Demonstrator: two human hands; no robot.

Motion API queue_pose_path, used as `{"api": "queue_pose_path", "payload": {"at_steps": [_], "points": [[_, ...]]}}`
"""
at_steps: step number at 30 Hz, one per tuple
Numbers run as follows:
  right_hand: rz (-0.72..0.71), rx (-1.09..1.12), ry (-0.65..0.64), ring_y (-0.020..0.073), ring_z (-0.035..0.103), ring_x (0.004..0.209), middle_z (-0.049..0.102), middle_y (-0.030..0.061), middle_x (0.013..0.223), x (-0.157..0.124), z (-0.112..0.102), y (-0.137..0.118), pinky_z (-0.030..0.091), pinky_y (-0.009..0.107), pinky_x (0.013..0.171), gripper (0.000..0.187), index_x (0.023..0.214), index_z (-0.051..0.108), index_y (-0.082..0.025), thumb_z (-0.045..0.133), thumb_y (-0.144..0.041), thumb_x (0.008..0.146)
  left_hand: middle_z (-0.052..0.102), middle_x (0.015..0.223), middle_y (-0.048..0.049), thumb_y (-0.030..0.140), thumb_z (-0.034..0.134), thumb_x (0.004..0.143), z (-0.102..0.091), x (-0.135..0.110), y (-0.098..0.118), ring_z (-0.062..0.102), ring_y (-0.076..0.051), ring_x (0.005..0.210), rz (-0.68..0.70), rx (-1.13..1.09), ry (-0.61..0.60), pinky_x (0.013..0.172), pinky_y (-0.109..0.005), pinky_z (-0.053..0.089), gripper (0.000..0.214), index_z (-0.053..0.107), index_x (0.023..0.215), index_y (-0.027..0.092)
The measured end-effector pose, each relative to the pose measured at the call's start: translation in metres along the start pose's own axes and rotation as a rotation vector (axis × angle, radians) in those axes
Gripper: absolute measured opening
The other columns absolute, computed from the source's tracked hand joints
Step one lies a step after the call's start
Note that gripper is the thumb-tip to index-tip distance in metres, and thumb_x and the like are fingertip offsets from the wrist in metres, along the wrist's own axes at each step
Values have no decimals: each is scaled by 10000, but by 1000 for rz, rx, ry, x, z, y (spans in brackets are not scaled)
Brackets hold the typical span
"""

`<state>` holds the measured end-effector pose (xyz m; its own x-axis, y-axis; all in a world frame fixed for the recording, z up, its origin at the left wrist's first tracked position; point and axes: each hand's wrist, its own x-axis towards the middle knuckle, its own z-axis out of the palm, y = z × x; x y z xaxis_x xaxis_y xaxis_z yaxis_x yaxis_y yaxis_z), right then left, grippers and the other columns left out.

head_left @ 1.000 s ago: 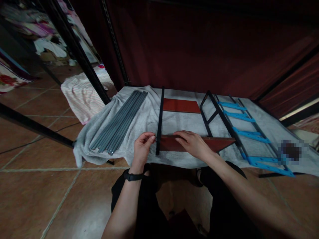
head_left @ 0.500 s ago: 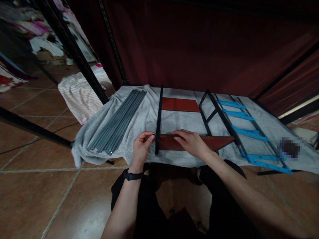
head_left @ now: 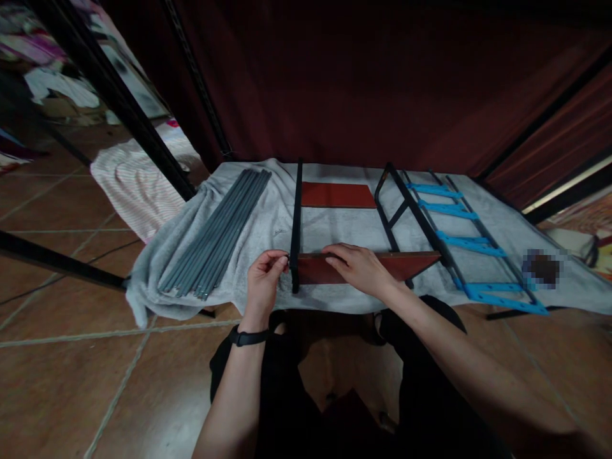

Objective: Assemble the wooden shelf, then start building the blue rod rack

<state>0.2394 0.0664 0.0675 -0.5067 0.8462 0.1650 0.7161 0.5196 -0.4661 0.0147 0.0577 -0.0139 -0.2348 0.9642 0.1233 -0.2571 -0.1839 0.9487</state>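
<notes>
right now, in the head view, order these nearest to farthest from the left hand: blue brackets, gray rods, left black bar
1. Left black bar: just right of the left hand.
2. Gray rods: to its left.
3. Blue brackets: far right.

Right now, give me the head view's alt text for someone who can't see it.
A person's right hand lies on a flat reddish-brown board spanning a black metal frame, while the left hand pinches beside the frame's left bar. On grey cloth lie straight grey rods, left, and blue zigzag pieces, right.
</notes>
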Motion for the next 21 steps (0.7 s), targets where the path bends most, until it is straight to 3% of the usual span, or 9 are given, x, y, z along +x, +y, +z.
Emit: {"api": "queue_pose_path", "payload": {"at_steps": [8, 12, 21], "points": [[-25, -5, 6, 201, 639, 1097, 682, 19, 1216, 0, 1, 3, 479, 340, 939, 291, 1224, 617, -257, 449, -278, 987, 594, 680, 20, 361, 753, 745, 4, -2, 2, 525, -97, 602, -16, -38, -10, 599, -221, 421, 224, 698, 879, 191], [-38, 12, 11, 193, 635, 1107, 679, 22, 1223, -1, 1, 2, 474, 331, 948, 288, 1218, 619, -250, 445, -265, 989, 585, 638, 29, 322, 766, 725, 5, 0, -1, 502, -81, 571, 2, -7, 27, 581, -204, 403, 180, 692, 806, 179], [-27, 9, 8, 197, 638, 1097, 680, 15, 1220, 0, 0, 1, 475, 331, 937, 285, 1214, 622, -256, 446, -269, 990, 633, 705, 10, 264, 784, 701, 0, 0, -1, 549, -99, 633, 30, 10, 10, 625, -213, 438, 190, 722, 862, 185]]}}
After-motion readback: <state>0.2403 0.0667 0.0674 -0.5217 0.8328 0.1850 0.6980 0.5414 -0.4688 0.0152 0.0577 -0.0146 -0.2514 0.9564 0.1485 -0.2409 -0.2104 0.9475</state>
